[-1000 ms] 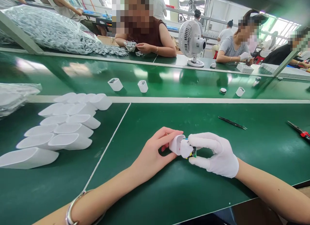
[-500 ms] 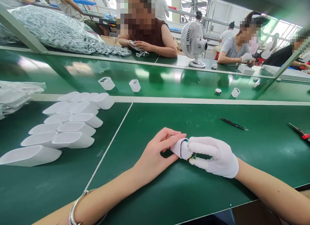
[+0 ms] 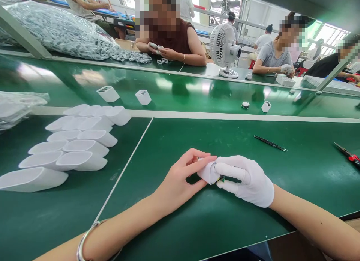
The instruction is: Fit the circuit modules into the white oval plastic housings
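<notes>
My bare left hand (image 3: 180,178) grips a small white plastic housing (image 3: 204,173) between thumb and fingers, low over the green tabletop. From the other side, my white-gloved right hand (image 3: 247,181) pinches a white insert (image 3: 214,174) with a bit of green circuit board (image 3: 222,178) showing at its lower edge. The insert sits against the housing's open end, with its far part hidden by the gloved fingers. Beyond the right hand, black tweezers (image 3: 270,143) lie on the table.
Rows of white slanted shells (image 3: 81,160) stand at the left, near a plastic bag (image 3: 19,109). White housings (image 3: 108,94) sit on the green conveyor belt (image 3: 180,98). Red-handled pliers (image 3: 351,156) lie at the right. A white fan (image 3: 225,47) and several co-workers are across the belt.
The insert has gone further into the housing, and the gap between them has narrowed as my right hand moved slightly left. Pieces on the belt have shifted left.
</notes>
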Tool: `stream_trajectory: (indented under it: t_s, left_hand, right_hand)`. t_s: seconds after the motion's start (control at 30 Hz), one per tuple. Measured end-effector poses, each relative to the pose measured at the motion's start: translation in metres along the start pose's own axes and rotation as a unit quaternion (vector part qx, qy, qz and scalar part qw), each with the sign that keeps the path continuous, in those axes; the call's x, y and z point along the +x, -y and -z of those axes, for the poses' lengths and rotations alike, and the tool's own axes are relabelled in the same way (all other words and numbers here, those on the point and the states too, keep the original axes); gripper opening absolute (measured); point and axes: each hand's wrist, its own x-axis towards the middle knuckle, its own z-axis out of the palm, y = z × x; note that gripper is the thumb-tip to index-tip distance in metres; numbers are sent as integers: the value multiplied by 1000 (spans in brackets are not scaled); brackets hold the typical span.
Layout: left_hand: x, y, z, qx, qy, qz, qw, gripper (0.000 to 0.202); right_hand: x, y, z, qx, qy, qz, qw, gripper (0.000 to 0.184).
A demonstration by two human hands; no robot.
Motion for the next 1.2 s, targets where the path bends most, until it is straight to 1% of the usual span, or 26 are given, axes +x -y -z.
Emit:
stream_trajectory:
  t_s: [0.03, 0.07, 0.1, 0.13, 0.17, 0.23, 0.27, 0.3, 0.33, 0.37, 0.4, 0.43, 0.47, 0.5, 0.57, 0.6, 0.63, 0.73, 0.83, 0.93, 1.03, 1.13, 1.2]
  left_hand:
    - [1, -1, 1, -8, 12, 8, 1000, 37]
    - [2, -2, 2, -20, 31, 18, 999, 39]
    - [3, -4, 3, -35, 56, 29, 997, 40]
    - [4, -6, 4, -52, 82, 40, 994, 42]
    - [4, -7, 5, -72, 109, 50, 990, 43]
    - [2, -9, 7, -116, 156, 69, 978, 45]
    - [1, -10, 8, -135, 176, 79, 972, 46]
    - [-1, -10, 8, -151, 192, 89, 966, 46]
    - [-2, -10, 8, -162, 201, 101, 961, 47]
    - [-3, -10, 8, -170, 201, 113, 958, 50]
    - [-3, -10, 7, -178, 186, 128, 958, 54]
    - [-3, -10, 5, -192, 161, 146, 957, 60]
    - [-2, -10, 3, -215, 132, 164, 954, 67]
    - [-1, -10, 1, -243, 102, 181, 948, 75]
    - [1, -11, -2, -294, 58, 217, 929, 82]
    - [3, -12, -3, -311, 46, 240, 919, 82]
    - [4, -12, -4, -321, 39, 262, 909, 81]
    - [6, -14, -3, -330, 26, 304, 893, 77]
    - [8, -15, 0, -350, 24, 304, 886, 74]
    - [8, -16, 2, -382, 26, 313, 869, 81]
    - [8, -17, 1, -405, 27, 322, 856, 85]
    - [8, -18, 0, -407, 24, 324, 854, 84]
    - [8, -18, 1, -396, 22, 328, 857, 85]
  right_hand:
    - [-2, 0, -2, 19, -35, -20, 999, 18]
    - [-4, 0, -3, 53, -69, -53, 995, 26]
    - [-6, 0, -4, 104, -96, -102, 985, 38]
    - [-6, 0, -4, 168, -111, -158, 967, 51]
    - [-6, 0, -3, 241, -104, -214, 941, 61]
    - [-3, -1, 1, 375, -35, -292, 879, 70]
    - [-1, -1, 4, 419, 8, -311, 853, 70]
    - [1, -2, 7, 448, 46, -319, 834, 69]
    - [2, -2, 9, 463, 74, -321, 823, 67]
    - [3, -2, 11, 470, 87, -323, 817, 64]
    - [4, -2, 11, 471, 81, -324, 817, 62]
    - [4, -3, 9, 468, 53, -324, 820, 60]
    - [4, -3, 6, 462, 6, -326, 825, 61]
    - [4, -3, 1, 452, -54, -329, 827, 63]
    - [3, -3, -9, 424, -169, -342, 821, 70]
    - [2, -4, -15, 412, -203, -350, 816, 73]
    - [2, -4, -19, 406, -216, -359, 812, 74]
    - [0, -6, -25, 420, -189, -362, 811, 75]
    - [-2, -7, -23, 436, -173, -340, 815, 75]
    - [-4, -6, -19, 436, -177, -324, 821, 76]
    - [-5, -5, -18, 436, -163, -325, 823, 77]
    - [-6, -6, -18, 441, -140, -324, 825, 83]
    - [-8, -8, -17, 443, -119, -309, 833, 87]
